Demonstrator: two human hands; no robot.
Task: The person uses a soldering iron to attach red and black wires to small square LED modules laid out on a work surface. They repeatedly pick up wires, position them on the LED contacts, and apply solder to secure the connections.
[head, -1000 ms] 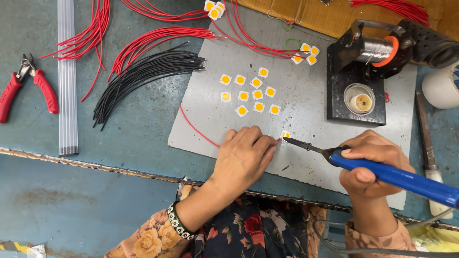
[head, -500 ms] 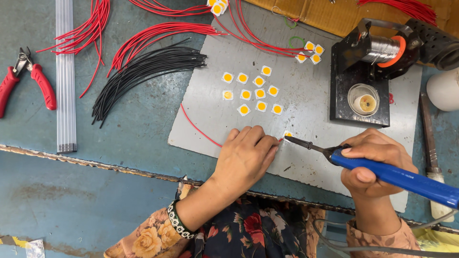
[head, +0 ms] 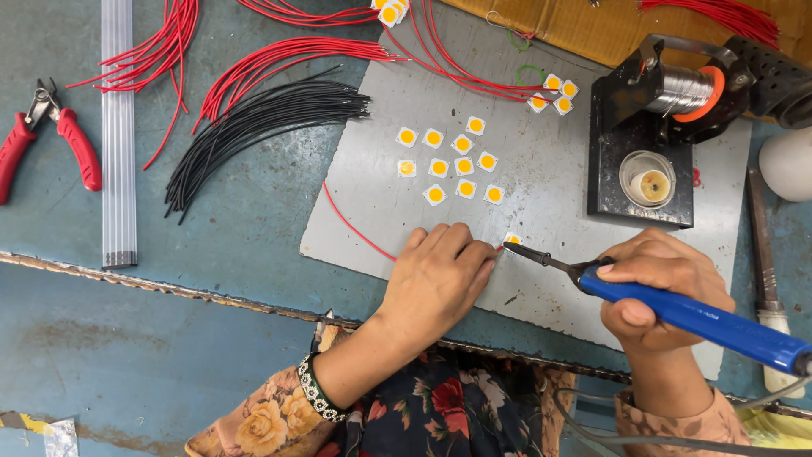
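An electronics assembly workshop is shown: a worn blue workbench (head: pixel 211 245) is strewn with cut red wires (head: pixel 288 55), black wires (head: pixel 262 114), red-handled pliers (head: pixel 51 135), a solder spool stand (head: pixel 647 140) and a blue soldering iron (head: pixel 702 320).

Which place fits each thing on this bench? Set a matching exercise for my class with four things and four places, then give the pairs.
Things:
1 soldering iron
2 red-handled pliers
3 solder spool
4 black wires

Places:
A far left of the bench
B on the black stand
C in the right hand
D left of the grey plate

Pairs: 1-C, 2-A, 3-B, 4-D
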